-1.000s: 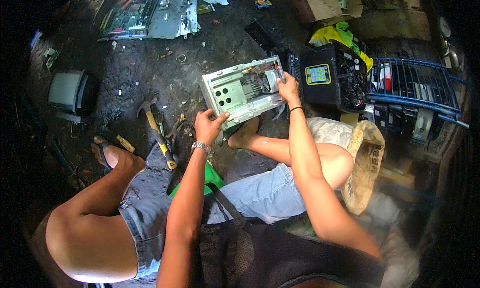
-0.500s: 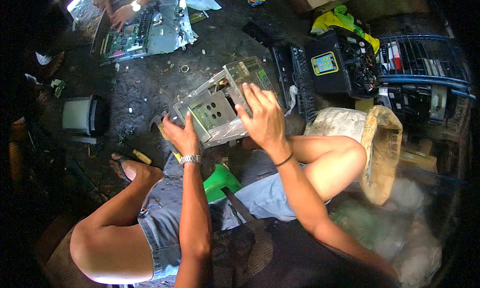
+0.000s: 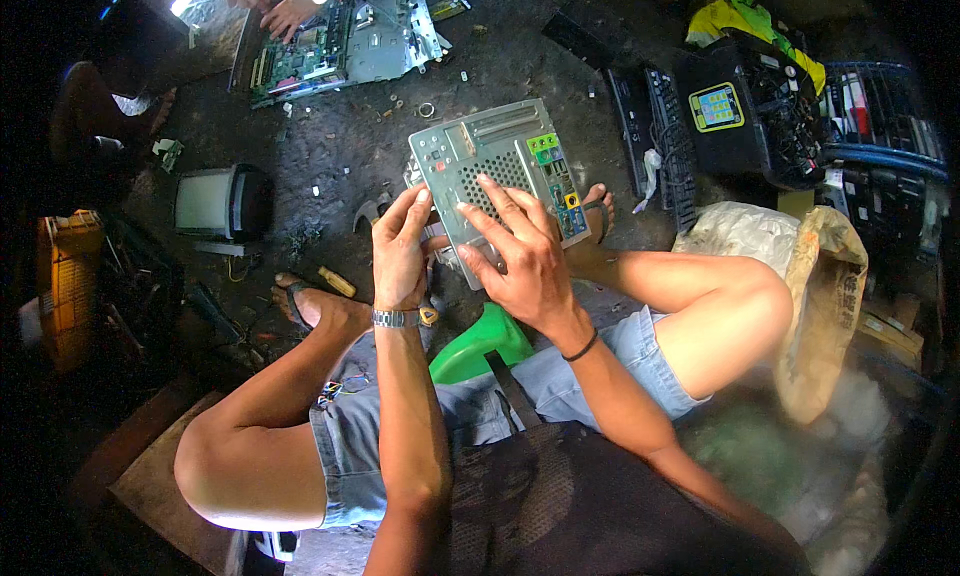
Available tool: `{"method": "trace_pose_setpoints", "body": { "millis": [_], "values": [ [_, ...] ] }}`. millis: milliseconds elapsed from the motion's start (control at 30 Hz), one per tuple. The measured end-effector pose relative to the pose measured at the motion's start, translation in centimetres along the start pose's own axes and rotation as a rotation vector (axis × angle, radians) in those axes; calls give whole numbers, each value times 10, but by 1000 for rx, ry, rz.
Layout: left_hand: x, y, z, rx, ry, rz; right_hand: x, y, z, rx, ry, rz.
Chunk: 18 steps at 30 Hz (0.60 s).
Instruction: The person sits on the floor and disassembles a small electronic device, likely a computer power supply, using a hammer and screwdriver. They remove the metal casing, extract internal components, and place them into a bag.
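1. Grey, perforated metal computer casing (image 3: 507,162) — raised above dark floor (image 3: 345,126), immediately ahead and right of bare left hand (image 3: 402,258).
2. Gripped at left edge by that hand.
3. Partly covered by bare right hand (image 3: 527,258) — spread, unclenched, touching perforated face.

I see a yellow-edged label (image 3: 716,108) with rows of small marks on the black box (image 3: 735,156), upper right, and dark printed characters (image 3: 851,291) on the tan sack (image 3: 815,326) at right; both are too small for me to read surely.
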<state>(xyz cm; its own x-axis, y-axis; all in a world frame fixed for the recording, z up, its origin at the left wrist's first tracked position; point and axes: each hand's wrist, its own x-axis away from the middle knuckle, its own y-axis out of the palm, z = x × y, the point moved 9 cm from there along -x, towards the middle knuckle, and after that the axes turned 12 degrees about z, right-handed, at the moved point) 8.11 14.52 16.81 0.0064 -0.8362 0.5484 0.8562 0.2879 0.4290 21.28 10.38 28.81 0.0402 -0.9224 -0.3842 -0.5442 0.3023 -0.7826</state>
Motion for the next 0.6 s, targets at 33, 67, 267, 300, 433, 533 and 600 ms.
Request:
{"method": "trace_pose_setpoints", "body": {
  "millis": [33,67,267,300,433,533,600],
  "values": [
    [2,2,3,3,8,1,0,1,1,-10,2,5],
    [3,4,5,-12,7,-11,0,1,3,-20,5,10],
    [-3,-3,0,-62,17,0,0,-2,6,-29,23,14],
    [-3,-2,2,-57,19,6,0,-1,6,-37,26,17],
    [-4,-1,5,-83,32,14,-1,-3,8,-64,40,24],
    [-4,1,9,-183,101,-5,-2,-8,24,-53,34,65],
    [-1,2,12,-232,145,-7,-9,-21,49,32,128,186]
  ]
}}
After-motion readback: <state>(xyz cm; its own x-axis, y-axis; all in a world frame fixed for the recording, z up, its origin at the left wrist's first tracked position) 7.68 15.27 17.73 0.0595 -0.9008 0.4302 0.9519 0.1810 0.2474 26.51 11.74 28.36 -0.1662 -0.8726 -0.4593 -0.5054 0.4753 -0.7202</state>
